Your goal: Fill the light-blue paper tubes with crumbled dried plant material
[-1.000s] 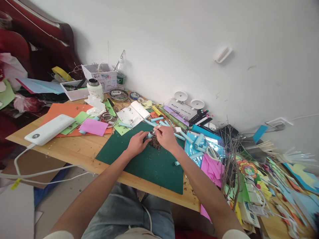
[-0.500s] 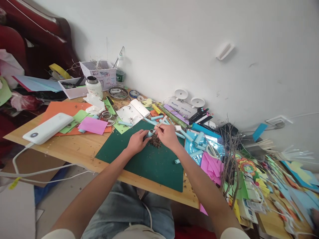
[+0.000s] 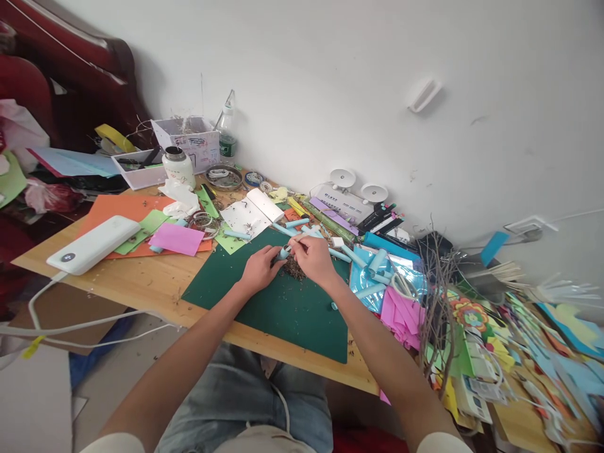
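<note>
**Two hands meet at the mouth of a small tube**

The left hand is closed around a short, light-blue, rolled-paper tube, which is tilted above a dark-green, flat cutting mat on the pale wooden worktop. The right hand is bent over the tube's upper end, its curled fingers just beside the opening; whether they are clamped on anything is too small to tell. Under and between the hands lies a loose heap of brown, dry, crumbled plant bits.

Relative to half a second earlier, the right fingers lie closer to the tube's mouth, and the pale, slender stick then projecting above them is no longer distinct. The left grip is unchanged, which suggests that it steadies the tube while the right hand does the finer work.

Beyond the right hand lie further light-blue paper tubes, some on a shiny blue plastic packet, near crumpled pink paper strips.
</note>
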Demonstrator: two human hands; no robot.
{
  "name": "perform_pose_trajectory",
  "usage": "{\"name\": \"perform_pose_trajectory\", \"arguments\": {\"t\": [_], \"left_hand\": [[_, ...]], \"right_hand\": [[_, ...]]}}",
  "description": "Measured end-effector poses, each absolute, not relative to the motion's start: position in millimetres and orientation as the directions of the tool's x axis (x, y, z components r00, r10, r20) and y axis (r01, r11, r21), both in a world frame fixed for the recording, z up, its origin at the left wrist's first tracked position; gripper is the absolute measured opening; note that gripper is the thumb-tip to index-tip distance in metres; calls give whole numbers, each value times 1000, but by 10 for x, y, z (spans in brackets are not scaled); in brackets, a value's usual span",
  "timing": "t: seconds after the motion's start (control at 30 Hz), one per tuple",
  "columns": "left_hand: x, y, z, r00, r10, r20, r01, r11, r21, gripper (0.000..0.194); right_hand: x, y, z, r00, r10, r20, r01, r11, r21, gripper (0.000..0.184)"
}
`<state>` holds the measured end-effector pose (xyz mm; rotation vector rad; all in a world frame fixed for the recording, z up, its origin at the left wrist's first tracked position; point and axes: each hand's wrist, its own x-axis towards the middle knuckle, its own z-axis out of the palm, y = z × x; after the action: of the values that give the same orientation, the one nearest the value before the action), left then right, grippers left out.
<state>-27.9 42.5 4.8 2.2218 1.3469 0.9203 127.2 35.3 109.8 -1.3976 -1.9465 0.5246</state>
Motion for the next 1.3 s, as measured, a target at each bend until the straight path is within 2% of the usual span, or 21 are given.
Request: {"name": "perform_pose_trajectory", "arguments": {"t": [0.47, 0.7, 0.9, 1.3], "left_hand": [[-278, 426, 49, 328, 880, 343, 629, -474, 616, 25], [-283, 418, 74, 328, 885, 330, 631, -465, 621, 24], [-291, 440, 80, 330, 873, 359, 621, -487, 614, 25], [-282, 455, 70, 329, 871, 366, 630, -491, 602, 26]], "right_hand": [[1285, 412, 1067, -185, 938, 294, 661, 340, -669, 31], [1250, 432, 1083, -193, 932, 308, 687, 352, -635, 30], [1216, 460, 1090, -247, 894, 375, 708, 431, -560, 26], [1281, 403, 1146, -193, 914, 356, 708, 381, -595, 30]]}}
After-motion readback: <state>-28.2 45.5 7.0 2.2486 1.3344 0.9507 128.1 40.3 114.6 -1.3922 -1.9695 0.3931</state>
